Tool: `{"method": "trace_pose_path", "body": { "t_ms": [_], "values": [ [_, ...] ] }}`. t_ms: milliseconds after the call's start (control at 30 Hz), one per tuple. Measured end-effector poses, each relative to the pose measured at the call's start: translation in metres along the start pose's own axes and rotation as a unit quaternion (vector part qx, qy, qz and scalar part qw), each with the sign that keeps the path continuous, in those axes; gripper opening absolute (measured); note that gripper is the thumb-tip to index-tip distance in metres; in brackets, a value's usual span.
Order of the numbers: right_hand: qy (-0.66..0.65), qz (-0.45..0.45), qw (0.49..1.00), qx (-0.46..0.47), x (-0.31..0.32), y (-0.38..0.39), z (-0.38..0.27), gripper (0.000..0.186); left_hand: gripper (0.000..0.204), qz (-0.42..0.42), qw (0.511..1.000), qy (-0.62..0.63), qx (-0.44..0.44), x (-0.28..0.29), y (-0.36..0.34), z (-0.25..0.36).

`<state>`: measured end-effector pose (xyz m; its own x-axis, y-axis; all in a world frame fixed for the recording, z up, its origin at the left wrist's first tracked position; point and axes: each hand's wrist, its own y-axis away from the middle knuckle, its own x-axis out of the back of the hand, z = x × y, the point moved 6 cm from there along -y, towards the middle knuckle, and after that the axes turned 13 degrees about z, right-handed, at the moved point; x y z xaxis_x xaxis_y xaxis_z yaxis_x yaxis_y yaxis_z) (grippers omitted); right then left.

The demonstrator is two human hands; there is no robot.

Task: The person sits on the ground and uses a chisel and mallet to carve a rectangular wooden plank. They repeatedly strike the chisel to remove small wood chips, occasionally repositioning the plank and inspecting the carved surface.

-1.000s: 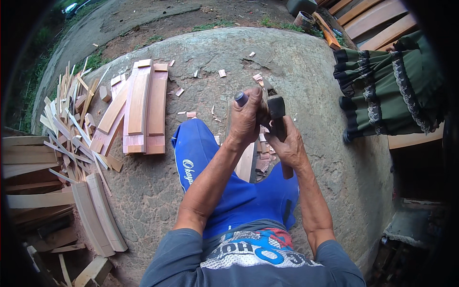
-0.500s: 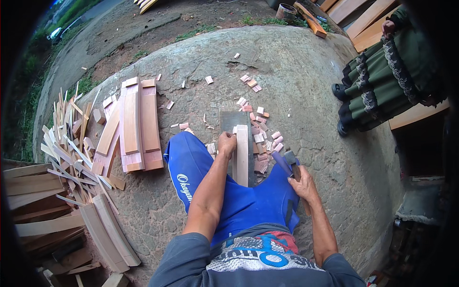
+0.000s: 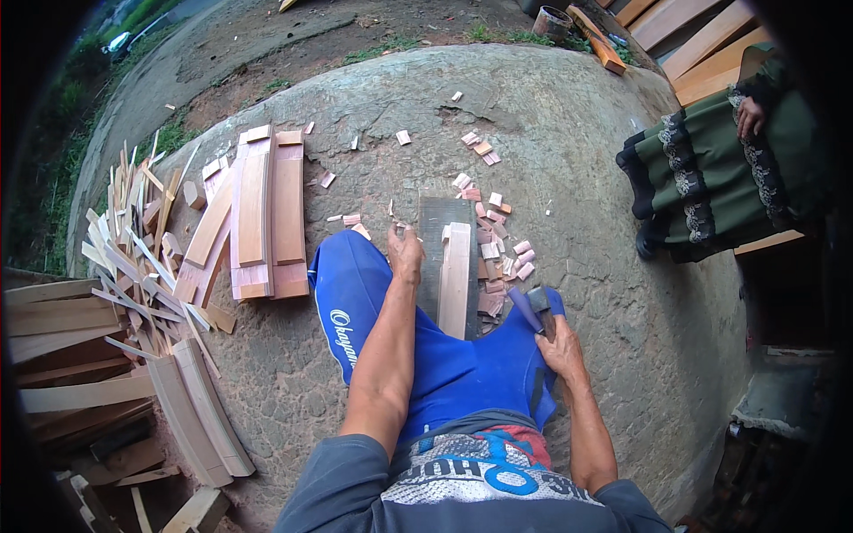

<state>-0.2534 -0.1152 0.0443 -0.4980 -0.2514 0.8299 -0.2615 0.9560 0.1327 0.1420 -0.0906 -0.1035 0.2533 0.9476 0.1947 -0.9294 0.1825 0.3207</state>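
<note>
My right hand (image 3: 562, 349) is wrapped round the handle of a short adze (image 3: 538, 300), with a dark head and a purplish blade, over my right thigh. Fingers curled, my left hand (image 3: 406, 255) is low by my left knee, beside a dark flat board (image 3: 434, 210). Whether anything small is in those fingers is hidden. A pale wooden block (image 3: 456, 274) with a notched far end lies lengthwise on the board between my legs, touched by neither hand. Small cut wood offcuts (image 3: 491, 250) are heaped along the board's right side.
Curved wooden pieces (image 3: 289, 200) are stacked at left, beside a pile of thin strips (image 3: 133, 240). More curved pieces (image 3: 191, 417) lie lower left. A person in a green skirt (image 3: 702, 169) stands at right. A tin (image 3: 553, 24) and planks (image 3: 702, 44) are at the back.
My left hand has let go of the wooden block and moved left, off the board. My right hand still grips the adze near my thigh. The whole view has shifted slightly.
</note>
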Motion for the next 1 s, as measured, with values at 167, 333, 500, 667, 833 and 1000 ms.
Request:
{"method": "trace_pose_path", "body": {
  "t_ms": [167, 333, 500, 667, 833, 1000],
  "values": [
    [0.031, -0.021, 0.999, -0.019, -0.001, -0.005, -0.008, 0.039, 0.043, -0.161, 0.984, -0.07, 0.035, -0.027, 0.0, -0.041],
    [0.037, -0.034, 0.998, -0.031, -0.001, -0.012, -0.007, 0.045, 0.04, -0.165, 0.974, -0.144, 0.059, -0.022, 0.021, -0.05],
    [0.028, -0.037, 0.998, -0.044, -0.001, -0.031, -0.002, 0.047, 0.062, -0.188, 0.935, -0.3, 0.029, -0.006, 0.063, -0.017],
    [-0.11, -0.107, 0.982, -0.113, -0.028, -0.091, -0.049, 0.039, 0.07, -0.116, 0.979, -0.157, -0.054, 0.011, 0.09, -0.021],
    [-0.236, -0.015, 0.958, -0.163, -0.099, -0.146, -0.033, 0.027, 0.083, -0.198, 0.972, -0.102, -0.074, -0.004, 0.104, 0.003],
    [-0.141, 0.027, 0.968, -0.204, -0.149, -0.154, -0.022, 0.055, 0.087, -0.163, 0.962, -0.211, -0.064, 0.0, 0.103, 0.003]
  ]
}}
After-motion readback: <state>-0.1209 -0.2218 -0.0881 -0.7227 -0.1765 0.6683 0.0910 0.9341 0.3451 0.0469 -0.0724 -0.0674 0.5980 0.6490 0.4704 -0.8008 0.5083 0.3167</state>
